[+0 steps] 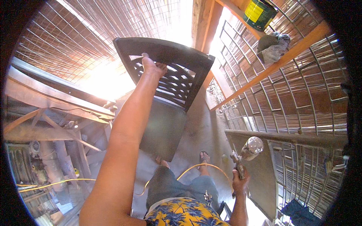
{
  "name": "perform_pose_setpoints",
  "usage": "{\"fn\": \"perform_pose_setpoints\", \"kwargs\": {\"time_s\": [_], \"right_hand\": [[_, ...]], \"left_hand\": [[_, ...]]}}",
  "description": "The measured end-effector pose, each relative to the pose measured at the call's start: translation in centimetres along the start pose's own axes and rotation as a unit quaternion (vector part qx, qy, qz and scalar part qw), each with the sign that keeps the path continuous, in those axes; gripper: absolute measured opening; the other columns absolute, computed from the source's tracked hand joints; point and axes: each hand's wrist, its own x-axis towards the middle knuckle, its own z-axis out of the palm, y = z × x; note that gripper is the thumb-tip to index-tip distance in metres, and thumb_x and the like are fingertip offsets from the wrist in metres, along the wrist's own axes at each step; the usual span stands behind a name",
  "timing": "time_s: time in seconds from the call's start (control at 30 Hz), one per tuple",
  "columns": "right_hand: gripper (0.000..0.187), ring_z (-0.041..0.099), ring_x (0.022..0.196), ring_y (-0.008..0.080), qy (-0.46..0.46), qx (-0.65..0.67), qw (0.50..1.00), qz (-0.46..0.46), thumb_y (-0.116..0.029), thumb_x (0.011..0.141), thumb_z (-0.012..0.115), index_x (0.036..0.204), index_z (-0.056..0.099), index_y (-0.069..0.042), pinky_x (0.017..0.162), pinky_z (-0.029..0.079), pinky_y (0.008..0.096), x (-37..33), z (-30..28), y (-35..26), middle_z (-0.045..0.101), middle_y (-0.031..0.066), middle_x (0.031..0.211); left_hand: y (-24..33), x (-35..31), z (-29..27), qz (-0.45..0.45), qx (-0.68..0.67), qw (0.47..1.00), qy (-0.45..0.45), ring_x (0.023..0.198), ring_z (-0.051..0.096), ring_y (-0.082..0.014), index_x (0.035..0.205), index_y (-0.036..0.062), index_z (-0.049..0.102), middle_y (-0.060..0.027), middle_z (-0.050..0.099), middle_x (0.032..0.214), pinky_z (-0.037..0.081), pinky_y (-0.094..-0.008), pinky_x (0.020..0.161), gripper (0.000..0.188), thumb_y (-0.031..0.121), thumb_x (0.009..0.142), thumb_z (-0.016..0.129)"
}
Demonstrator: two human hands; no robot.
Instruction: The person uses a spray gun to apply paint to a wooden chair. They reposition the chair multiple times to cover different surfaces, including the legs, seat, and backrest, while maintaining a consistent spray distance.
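Note:
A dark chair [163, 126] with a lattice back is in front of me, its seat below the back. My left hand [152, 67] reaches up to the chair's back, with the fingers hooked through the opening under the top rail and the thumb apart. Low on the right, my right hand [240, 183] is closed around the handle of a spray gun [238, 161]. A rounded, paint-spotted cup sits on top of the gun. The gun is well away from the chair.
A yellow hose [192, 165] curves past my legs. On the right are a dark flat panel [254, 160] and a metal grid wall [279, 98]. A wooden beam there holds a green and yellow can [259, 15] and a crumpled rag [277, 51]. Wooden framing [56, 96] stands left.

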Motion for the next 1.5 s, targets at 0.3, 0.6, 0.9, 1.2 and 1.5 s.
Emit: {"fn": "perform_pose_setpoints", "kwargs": {"time_s": [0.3, 0.6, 0.9, 1.2, 1.5], "right_hand": [[0.026, 0.069, 0.09, 0.0223, 0.032, 0.026, 0.999, 0.009, -0.01, 0.092, 0.075, 0.114, 0.069, 0.0, 0.08, 0.054, 0.0396, -1.7, -0.8, 1.3, 0.073, 0.0129, 0.097], [0.028, 0.07, 0.085, 0.0273, 0.001, 0.029, 0.997, -0.067, -0.012, 0.092, 0.074, 0.116, 0.069, 0.0, 0.078, 0.054, 0.0413, -1.3, -2.2, -1.5, 0.073, 0.0167, 0.093], [0.029, 0.07, 0.086, 0.0244, -0.129, 0.057, 0.985, -0.101, -0.013, 0.091, 0.076, 0.116, 0.071, 0.001, 0.08, 0.055, 0.0391, 2.9, -7.2, 0.0, 0.074, 0.0132, 0.097], [0.021, 0.051, 0.058, 0.0073, -0.106, 0.073, 0.985, -0.11, -0.023, 0.097, 0.075, 0.098, 0.069, -0.004, 0.053, 0.042, 0.0281, 0.8, -9.8, 1.5, 0.057, -0.003, 0.068], [0.023, 0.054, 0.061, 0.0084, -0.073, 0.08, 0.984, -0.142, -0.026, 0.096, 0.077, 0.098, 0.07, -0.004, 0.055, 0.045, 0.0295, -2.0, -11.3, -0.8, 0.06, -0.001, 0.07]], "left_hand": [[1.5, -5.0, -1.9, -0.002, -0.008, 1.0, -0.003, 0.105, 0.058, -0.0312, 0.128, 0.0175, 0.058, -0.0129, 0.056, 0.118, 0.05, -0.0553, 0.095, 0.06, 0.068, 0.097, 0.045], [6.8, -19.2, -10.9, 0.071, 0.054, 0.991, -0.096, 0.124, 0.059, -0.0345, 0.147, 0.0082, 0.05, -0.0145, 0.057, 0.144, 0.049, -0.0559, 0.104, 0.067, 0.059, 0.105, 0.037], [8.6, -32.2, -16.6, 0.217, -0.099, 0.97, 0.042, 0.107, 0.061, -0.0322, 0.135, 0.0067, 0.054, -0.0161, 0.059, 0.127, 0.054, -0.0513, 0.089, 0.052, 0.048, 0.107, 0.04], [7.2, -35.3, -13.7, 0.193, -0.184, 0.96, 0.082, 0.094, 0.06, -0.029, 0.124, 0.013, 0.059, -0.0124, 0.06, 0.111, 0.053, -0.048, 0.077, 0.047, 0.052, 0.103, 0.042], [2.8, -32.1, -12.4, 0.3, -0.292, 0.904, 0.083, 0.132, 0.053, -0.0359, 0.145, 0.0084, 0.051, -0.0164, 0.052, 0.147, 0.043, -0.058, 0.111, 0.064, 0.051, 0.104, 0.026]]}}
